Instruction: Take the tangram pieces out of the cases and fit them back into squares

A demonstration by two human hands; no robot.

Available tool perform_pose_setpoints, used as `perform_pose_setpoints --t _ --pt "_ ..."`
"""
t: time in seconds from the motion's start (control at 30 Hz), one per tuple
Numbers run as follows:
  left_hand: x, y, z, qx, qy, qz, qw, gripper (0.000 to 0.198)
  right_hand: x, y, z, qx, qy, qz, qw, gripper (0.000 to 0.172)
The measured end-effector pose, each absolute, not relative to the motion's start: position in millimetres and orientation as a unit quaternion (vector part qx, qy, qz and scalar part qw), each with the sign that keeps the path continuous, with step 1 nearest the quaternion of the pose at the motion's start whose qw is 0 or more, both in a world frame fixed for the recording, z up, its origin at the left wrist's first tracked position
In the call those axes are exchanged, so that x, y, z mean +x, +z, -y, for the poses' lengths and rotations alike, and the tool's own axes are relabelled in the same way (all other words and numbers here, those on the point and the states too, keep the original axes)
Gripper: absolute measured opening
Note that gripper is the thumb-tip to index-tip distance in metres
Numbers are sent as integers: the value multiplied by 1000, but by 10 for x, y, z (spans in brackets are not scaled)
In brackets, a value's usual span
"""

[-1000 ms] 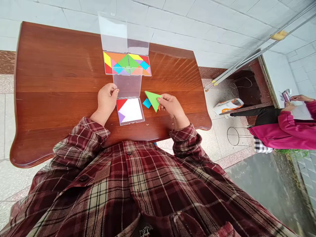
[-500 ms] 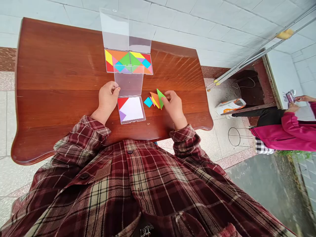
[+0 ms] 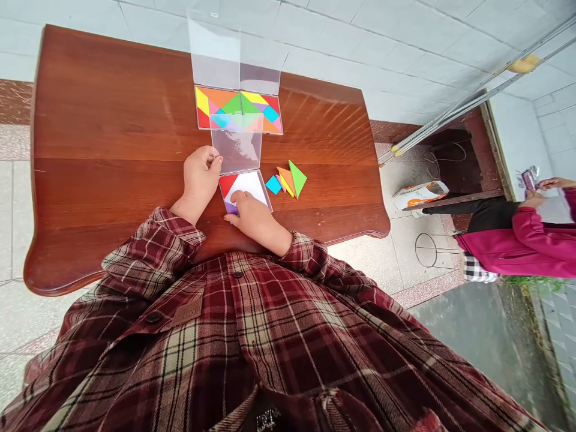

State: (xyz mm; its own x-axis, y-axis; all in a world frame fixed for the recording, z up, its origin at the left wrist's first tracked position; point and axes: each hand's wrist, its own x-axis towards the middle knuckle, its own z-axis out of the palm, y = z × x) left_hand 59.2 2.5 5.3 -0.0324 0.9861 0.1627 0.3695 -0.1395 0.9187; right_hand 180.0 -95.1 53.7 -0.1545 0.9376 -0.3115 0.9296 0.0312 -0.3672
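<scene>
The left hand (image 3: 201,177) pinches the clear lid (image 3: 237,144); I can't tell if the right hand (image 3: 254,219) grips anything on the tray (image 3: 265,195). A bump could scatter the loose shapes (image 3: 285,182).

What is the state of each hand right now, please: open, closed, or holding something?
Left hand: curled, fingers on the clear plastic panel edge; grip cannot be told.
Right hand: open, fingertips on the tangram tray, holding nothing visible.

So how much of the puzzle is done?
Done: the upper tray looks full of coloured pieces. In hand: the right hand touches the lower tray, with bare white showing; the left hand holds the clear lid. Left: a blue square, orange triangle and green triangle lying loose beside it.
</scene>
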Motion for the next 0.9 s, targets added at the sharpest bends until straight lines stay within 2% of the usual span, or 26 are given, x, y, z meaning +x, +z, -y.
perform_pose_setpoints --t 0.2,0.3,0.43,0.57,0.8,0.9 --pt "579 41 -39 608 462 -548 340 14 1872 472 876 -633 316 705 53 19" --pt "565 40 -43 614 460 -544 340 17 1978 442 829 -615 379 682 119 8" --pt "542 33 -46 616 459 -541 342 10 2338 417 787 -636 364 635 245 12" --pt "523 48 -40 611 462 -541 346 5 2880 382 789 -682 318 570 331 14" --pt "476 32 -70 605 453 -555 347 4 3382 221 765 -742 333 447 372 24" --pt "461 19 -82 615 445 -551 345 4 3408 174 720 -742 336 442 376 22"
